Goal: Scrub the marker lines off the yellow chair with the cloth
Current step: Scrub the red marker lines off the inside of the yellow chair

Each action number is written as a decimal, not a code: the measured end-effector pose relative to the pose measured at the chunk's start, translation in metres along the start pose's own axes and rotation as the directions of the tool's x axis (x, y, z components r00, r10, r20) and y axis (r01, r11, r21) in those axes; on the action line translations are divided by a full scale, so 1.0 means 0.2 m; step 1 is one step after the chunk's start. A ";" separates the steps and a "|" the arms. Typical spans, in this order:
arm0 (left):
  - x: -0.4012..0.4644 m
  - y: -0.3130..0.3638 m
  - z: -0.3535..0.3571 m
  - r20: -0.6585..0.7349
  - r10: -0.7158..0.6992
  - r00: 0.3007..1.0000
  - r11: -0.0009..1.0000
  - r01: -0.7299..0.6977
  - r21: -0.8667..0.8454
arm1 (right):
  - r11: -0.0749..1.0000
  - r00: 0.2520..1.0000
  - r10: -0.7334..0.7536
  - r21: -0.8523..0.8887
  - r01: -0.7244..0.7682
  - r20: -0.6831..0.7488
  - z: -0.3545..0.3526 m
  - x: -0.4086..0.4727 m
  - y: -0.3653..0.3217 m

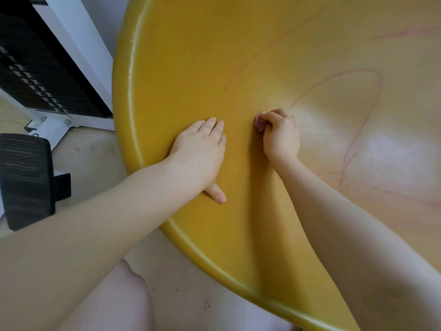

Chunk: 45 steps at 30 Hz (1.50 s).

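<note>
The smooth yellow plastic chair (191, 56) filled most of the view, from 9 o'clock around to 5 o'clock, and its rounded rim ran from 11 o'clock down to 6 o'clock. Faint reddish marker lines (353, 142) crossed the seat surface at 1 to 4 o'clock; one made a long loop, and another thin line went up toward 12 o'clock.

The left hand (202, 151) lay flat on the chair near the centre, a little toward 9 o'clock. Its fingers were straight and together, pressed on the surface, and the thumb pointed down toward 6 o'clock.

The right hand (279, 132) was just beside it at 3 o'clock from the left hand. Its fingers were curled into a fist around a small crumpled pinkish cloth (259, 125), which showed only at the left edge of the fist and touched the chair, close to the lower end of the loop line. A thin ring was on one finger.

At 9 o'clock, on the pale floor (90, 158), stood a black ribbed block (23, 177), and at 10 o'clock a white metal frame (78, 44) with black parts.
</note>
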<state>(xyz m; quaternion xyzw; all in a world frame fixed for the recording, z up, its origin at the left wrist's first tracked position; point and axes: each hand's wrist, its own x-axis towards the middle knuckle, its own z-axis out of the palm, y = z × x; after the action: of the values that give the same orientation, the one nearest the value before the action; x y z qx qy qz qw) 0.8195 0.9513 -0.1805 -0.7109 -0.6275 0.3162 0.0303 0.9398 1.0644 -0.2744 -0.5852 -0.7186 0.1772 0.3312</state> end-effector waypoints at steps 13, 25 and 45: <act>-0.03 0.07 0.00 0.001 0.113 0.994 0.993 -0.113 -0.032 | 0.851 0.841 -0.524 0.063 0.521 0.131 -0.17 -0.58 0.06; 0.01 0.07 0.01 0.005 0.103 0.995 0.995 -0.103 -0.008 | 0.994 0.997 -0.026 -0.108 0.034 0.079 -0.10 -0.05 0.20; 0.01 0.08 0.01 0.016 0.124 0.992 0.992 -0.124 -0.019 | 0.934 0.946 -0.251 -0.204 0.292 0.203 -0.16 -0.20 0.30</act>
<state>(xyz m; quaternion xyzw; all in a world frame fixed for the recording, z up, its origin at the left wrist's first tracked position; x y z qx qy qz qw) 0.8331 0.9503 -0.1896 -0.7459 -0.5852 0.3180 -0.0012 1.0089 1.0368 -0.3013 -0.4967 -0.8346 0.0951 0.2183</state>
